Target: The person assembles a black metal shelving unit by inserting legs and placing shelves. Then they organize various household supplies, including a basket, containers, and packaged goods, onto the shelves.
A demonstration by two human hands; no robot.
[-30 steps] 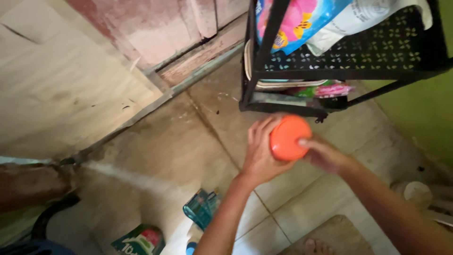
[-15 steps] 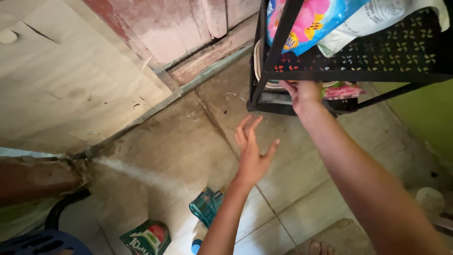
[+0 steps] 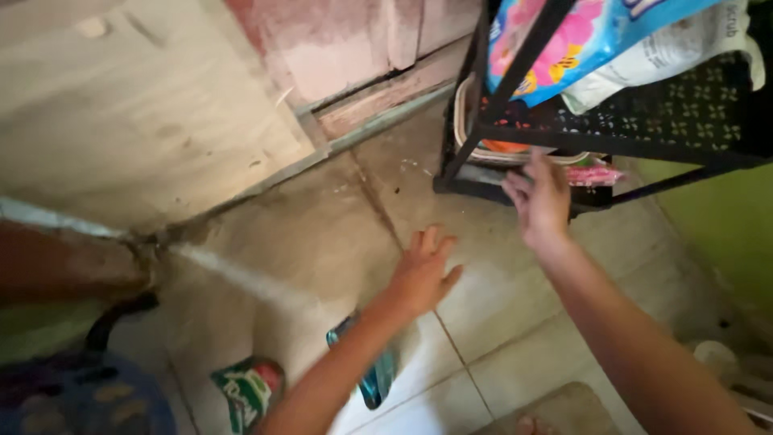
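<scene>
Where both hands gripped an orange ball a second ago, it now lies on the rack's [image 3: 475, 181] bottom shelf [image 3: 507, 147]; the right hand [image 3: 539, 201] hovers beside it, fingers loose and empty, the left hand [image 3: 423, 274] spread open over the floor [image 3: 322, 234].

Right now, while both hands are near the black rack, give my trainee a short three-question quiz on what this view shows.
1. True or false: the left hand is holding something.
2. Which hand is nearer the black rack? A) left B) right
3. Fill in: the orange thing lies on the rack's ____ shelf.

Key
1. False: its fingers are spread, empty, over the tiled floor.
2. B: the right hand is open at the edge of the rack's lowest shelf.
3. Lowest, under the mesh shelf carrying the colourful packets; only a sliver of the orange thing shows, so I cannot tell what it is.
</scene>
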